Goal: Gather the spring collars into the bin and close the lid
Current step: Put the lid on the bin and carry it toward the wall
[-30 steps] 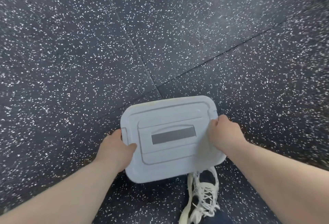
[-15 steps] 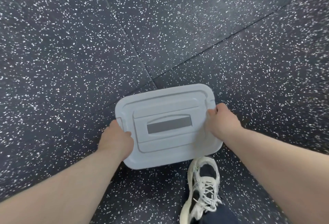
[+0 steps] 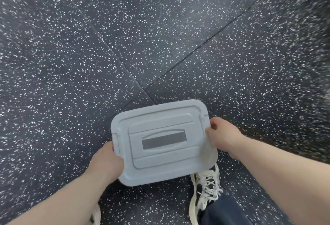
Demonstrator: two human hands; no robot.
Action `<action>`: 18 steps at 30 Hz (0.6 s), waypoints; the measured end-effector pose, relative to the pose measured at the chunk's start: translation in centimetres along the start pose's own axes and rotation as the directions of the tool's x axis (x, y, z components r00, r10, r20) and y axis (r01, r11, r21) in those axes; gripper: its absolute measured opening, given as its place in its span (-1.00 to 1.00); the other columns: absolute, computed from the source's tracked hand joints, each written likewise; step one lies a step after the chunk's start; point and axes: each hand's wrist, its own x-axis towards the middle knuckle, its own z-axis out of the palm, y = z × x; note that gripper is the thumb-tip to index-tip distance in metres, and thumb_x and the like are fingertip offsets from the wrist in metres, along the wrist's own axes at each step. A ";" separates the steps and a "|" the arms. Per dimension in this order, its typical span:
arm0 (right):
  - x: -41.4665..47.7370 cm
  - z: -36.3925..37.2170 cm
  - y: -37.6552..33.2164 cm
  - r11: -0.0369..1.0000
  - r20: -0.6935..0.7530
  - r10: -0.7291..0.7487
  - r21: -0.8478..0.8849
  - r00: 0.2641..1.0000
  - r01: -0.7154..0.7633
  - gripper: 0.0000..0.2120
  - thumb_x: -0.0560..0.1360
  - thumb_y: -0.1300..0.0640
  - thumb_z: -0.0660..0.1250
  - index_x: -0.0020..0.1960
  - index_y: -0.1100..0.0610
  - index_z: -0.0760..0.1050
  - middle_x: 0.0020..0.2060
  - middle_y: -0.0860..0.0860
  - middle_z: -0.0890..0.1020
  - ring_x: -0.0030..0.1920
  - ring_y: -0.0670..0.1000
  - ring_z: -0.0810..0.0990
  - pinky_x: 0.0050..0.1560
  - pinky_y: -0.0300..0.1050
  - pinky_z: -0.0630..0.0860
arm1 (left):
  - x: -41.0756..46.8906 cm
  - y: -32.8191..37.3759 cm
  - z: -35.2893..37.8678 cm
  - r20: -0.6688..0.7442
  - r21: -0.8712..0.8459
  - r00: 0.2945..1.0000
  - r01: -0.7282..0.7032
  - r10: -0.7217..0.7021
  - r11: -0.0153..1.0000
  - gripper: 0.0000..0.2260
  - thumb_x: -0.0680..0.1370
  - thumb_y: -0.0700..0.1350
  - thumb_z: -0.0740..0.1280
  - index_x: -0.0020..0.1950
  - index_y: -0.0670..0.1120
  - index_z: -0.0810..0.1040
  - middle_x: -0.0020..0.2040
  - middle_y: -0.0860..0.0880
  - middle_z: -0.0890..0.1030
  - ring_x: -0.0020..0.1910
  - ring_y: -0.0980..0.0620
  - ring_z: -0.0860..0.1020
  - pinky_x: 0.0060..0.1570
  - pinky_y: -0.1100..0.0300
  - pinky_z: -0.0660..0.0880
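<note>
A pale grey bin with its lid [image 3: 161,142] on sits low in the middle of the head view, above the speckled floor. The lid has a raised panel with a darker grey rectangle at its centre. My left hand [image 3: 107,160] grips the bin's left short edge. My right hand [image 3: 219,134] grips the right short edge, thumb on top of the lid. The inside of the bin is hidden, and no spring collars are in sight.
Dark rubber floor [image 3: 125,46] with white flecks fills the view, with tile seams crossing just beyond the bin. My right foot in a white laced shoe [image 3: 205,187] stands right below the bin, with a dark trouser leg [image 3: 225,210] behind it.
The bin has shifted a little up and away in the view, held by both hands throughout. My right shoe and trouser leg have come further into sight below it.
</note>
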 end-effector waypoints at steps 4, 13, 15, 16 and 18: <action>-2.6 -0.8 2.1 0.991 -0.015 0.065 0.119 0.998 -0.063 -0.78 0.59 0.11 0.17 0.20 0.07 0.47 0.01 0.04 0.61 0.02 0.10 0.56 0.11 0.08 0.53 | -1.8 2.9 -1.7 0.024 0.097 0.992 -0.128 0.126 0.987 -0.80 0.56 -0.18 0.17 -0.13 -0.05 0.58 -0.15 -0.02 0.68 -0.07 -0.09 0.64 -0.15 0.07 0.56; -9.3 -3.8 8.0 0.945 -0.144 0.191 0.294 0.971 -0.142 -0.77 0.56 0.07 0.18 0.18 0.08 0.45 0.00 0.11 0.62 0.00 0.18 0.60 0.08 0.12 0.55 | -8.2 8.3 -2.5 0.039 0.304 0.913 -0.399 0.407 0.865 -0.72 0.60 -0.20 0.14 0.28 -0.09 0.50 0.19 -0.07 0.60 0.01 -0.06 0.47 -0.05 0.13 0.36; -10.2 -4.5 9.2 0.928 -0.168 0.212 0.342 0.963 -0.145 -0.78 0.56 0.08 0.18 0.16 0.08 0.46 -0.01 0.12 0.62 0.01 0.19 0.59 0.03 0.07 0.55 | -9.3 8.8 -2.3 0.059 0.314 0.894 -0.438 0.444 0.842 -0.69 0.60 -0.21 0.15 0.30 -0.09 0.50 0.22 -0.09 0.61 0.07 -0.10 0.53 -0.04 0.12 0.38; -10.6 -4.6 9.9 0.917 -0.169 0.225 0.369 0.960 -0.150 -0.79 0.55 0.07 0.17 0.15 0.07 0.46 -0.02 0.11 0.62 -0.01 0.18 0.59 -0.01 0.04 0.54 | -9.8 9.1 -2.2 0.067 0.319 0.889 -0.448 0.452 0.835 -0.68 0.59 -0.22 0.15 0.32 -0.08 0.50 0.23 -0.10 0.62 0.10 -0.12 0.55 -0.03 0.11 0.41; -11.3 -4.5 11.4 0.896 -0.160 0.242 0.414 0.957 -0.157 -0.77 0.54 0.04 0.17 0.15 0.04 0.45 -0.04 0.08 0.62 -0.03 0.16 0.59 -0.01 0.08 0.57 | -10.7 9.9 -1.7 0.078 0.323 0.887 -0.455 0.456 0.830 -0.64 0.58 -0.24 0.16 0.36 -0.06 0.48 0.23 -0.10 0.62 0.12 -0.14 0.57 0.02 0.09 0.47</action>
